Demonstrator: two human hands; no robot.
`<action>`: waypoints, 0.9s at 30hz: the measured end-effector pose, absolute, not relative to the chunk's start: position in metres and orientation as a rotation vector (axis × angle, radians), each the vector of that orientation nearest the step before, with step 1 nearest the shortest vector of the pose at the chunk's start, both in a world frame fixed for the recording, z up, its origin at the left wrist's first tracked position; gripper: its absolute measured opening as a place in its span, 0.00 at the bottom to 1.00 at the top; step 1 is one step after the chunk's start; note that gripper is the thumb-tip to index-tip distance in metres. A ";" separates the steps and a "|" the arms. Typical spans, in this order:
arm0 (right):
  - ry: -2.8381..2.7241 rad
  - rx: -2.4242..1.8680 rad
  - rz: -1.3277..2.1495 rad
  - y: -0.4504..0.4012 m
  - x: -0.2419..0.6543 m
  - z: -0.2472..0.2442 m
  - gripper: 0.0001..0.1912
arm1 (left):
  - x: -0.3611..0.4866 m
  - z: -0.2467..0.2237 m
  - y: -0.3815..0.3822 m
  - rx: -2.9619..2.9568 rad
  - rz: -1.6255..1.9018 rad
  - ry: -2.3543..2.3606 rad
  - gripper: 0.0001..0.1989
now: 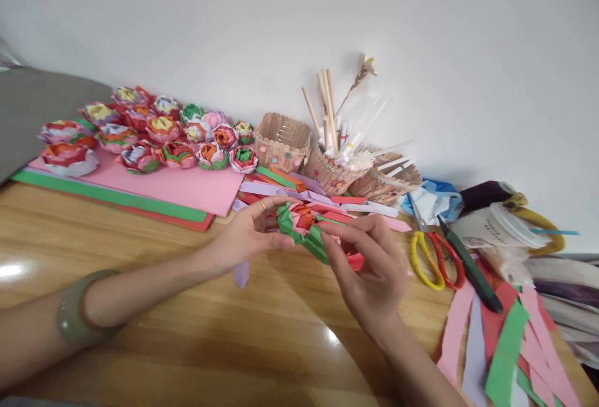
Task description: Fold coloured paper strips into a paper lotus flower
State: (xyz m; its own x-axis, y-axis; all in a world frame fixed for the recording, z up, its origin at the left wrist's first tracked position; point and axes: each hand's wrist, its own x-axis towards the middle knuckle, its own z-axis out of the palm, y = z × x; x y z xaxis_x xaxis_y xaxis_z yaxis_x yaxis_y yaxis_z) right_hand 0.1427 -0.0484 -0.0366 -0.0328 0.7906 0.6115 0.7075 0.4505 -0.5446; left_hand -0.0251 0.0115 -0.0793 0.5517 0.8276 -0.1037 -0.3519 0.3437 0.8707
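Observation:
Above the middle of the table, my left hand pinches a folded paper flower by its edge, thumb in front. The flower has green outer petals, with pink and orange ones inside. My right hand is closed, its fingertips on a green folded paper strip that runs up to the flower's right side; I cannot tell whether the two are joined. Red and pink paper shows behind my right fingers, partly hidden by them. Folded paper strips in purple, red, orange and green lie just beyond both hands.
Finished paper flowers sit on pink paper sheets at the left. Against the wall stand wooden baskets, some holding sticks and pens. Scissors, a dark green cutter, a lidded cup and loose strips occupy the right.

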 end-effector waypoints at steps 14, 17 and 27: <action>-1.988 -1.227 -0.143 -0.054 0.142 -0.043 0.18 | -0.025 -0.079 0.008 0.935 0.891 0.587 0.26; -1.966 -1.149 0.016 -0.053 0.142 -0.041 0.16 | -0.026 -0.079 0.009 0.954 0.895 0.597 0.26; -1.693 -1.263 0.579 -0.049 0.138 -0.031 0.07 | -0.026 -0.080 0.005 1.205 1.029 0.535 0.25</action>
